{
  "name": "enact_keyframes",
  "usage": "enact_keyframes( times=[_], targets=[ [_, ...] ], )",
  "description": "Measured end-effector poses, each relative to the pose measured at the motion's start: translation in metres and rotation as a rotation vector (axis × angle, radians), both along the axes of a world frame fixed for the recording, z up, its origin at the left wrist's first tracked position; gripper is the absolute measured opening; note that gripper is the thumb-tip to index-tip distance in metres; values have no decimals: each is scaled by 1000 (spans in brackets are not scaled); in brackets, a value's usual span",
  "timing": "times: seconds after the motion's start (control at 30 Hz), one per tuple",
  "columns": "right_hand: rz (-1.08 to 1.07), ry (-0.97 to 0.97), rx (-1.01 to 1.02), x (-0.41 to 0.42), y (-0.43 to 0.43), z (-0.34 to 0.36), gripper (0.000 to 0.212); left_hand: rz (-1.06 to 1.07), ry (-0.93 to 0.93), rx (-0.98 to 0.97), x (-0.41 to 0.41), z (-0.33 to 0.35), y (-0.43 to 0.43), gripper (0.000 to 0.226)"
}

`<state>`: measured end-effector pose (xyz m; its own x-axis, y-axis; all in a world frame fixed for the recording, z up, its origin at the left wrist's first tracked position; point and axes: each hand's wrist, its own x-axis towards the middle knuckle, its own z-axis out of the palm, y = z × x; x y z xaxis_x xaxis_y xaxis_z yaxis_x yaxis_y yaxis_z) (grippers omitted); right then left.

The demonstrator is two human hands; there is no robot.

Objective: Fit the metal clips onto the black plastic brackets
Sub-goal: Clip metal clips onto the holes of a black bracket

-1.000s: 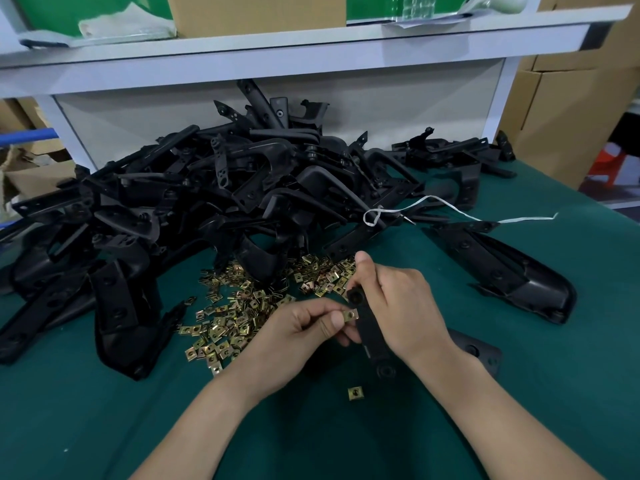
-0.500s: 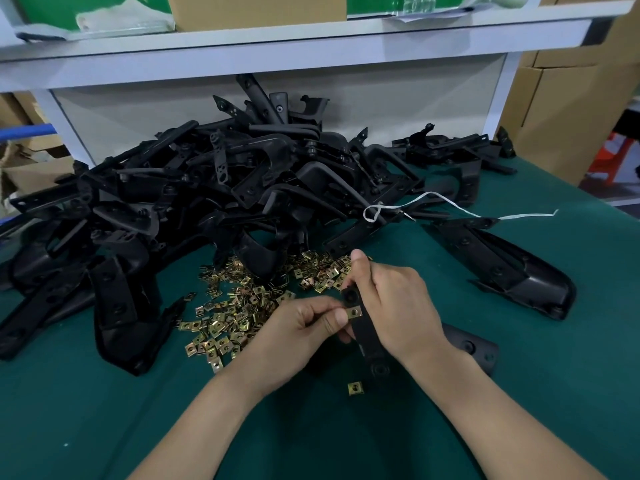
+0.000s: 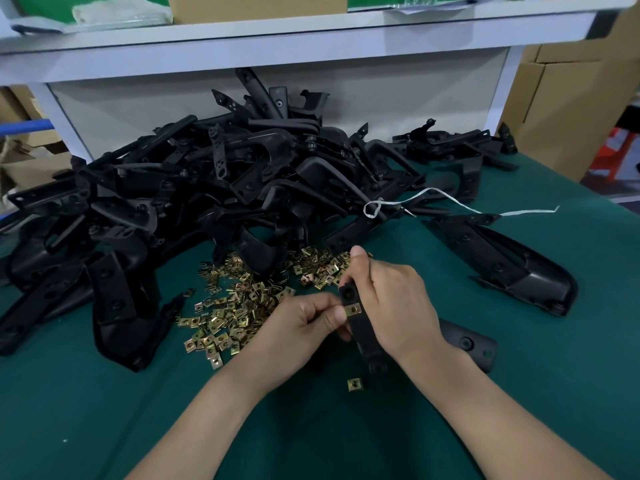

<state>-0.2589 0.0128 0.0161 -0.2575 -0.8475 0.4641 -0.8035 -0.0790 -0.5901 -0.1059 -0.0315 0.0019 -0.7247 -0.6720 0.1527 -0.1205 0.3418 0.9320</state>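
1. Black bracket (image 3: 362, 336), a narrow strip with a round boss at each end, held just above the bench (image 3: 519, 393). Long axis running from far to near, far end leaning a little left, near end low by the right wrist.
2. Metal clip (image 3: 353, 310) against the bracket's left edge, just nearer than its far boss. Cannot tell whether fully seated or only started.
3. Left hand (image 3: 304, 327) directly left of the bracket, thumb and forefinger pinching the clip, other fingers curled under.
4. Right hand (image 3: 398, 306) directly right of the bracket, fingers wrapped round the strip, thumb raised past its far end.
5. Likely next: a push across the bracket's short axis, left to right, from the left hand, which is nearer the clip. Right hand bracing, and probably needing to keep the strip from twisting.
6. One loose clip (image 3: 355, 384) flat on the bench, just nearer than the bracket's near end.
7. Heap of clips (image 3: 239, 306) left of the bracket and beyond it, close to the left hand.
8. Pile of brackets (image 3: 242, 188) beyond the heap, well apart from the held bracket.
9. Another black piece (image 3: 467, 344) right of the bracket, partly under the right wrist. Cannot tell whether joined to it.
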Motion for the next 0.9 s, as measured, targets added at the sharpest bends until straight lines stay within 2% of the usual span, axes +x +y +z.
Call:
enact_keyframes(
  times=[0.43,0.5,0.67,0.8,0.9],
  targets=[
    [-19,-43,-54,-5,-4,-5,65,-7,39,87,3,1,-1,22],
    [-14,-63,-69,-6,-4,-6,65,-31,69,154,3,1,0,24],
    [-3,-162,-139,-9,-2,-3,61,-144,271,559,-5,-2,8,41],
    [-4,-177,-136,-10,-3,-2,60,-126,302,630,-10,-4,10,43],
    [-5,-173,-120,-9,-3,-4,61,-69,300,612,-12,-6,12,47]
  ],
)
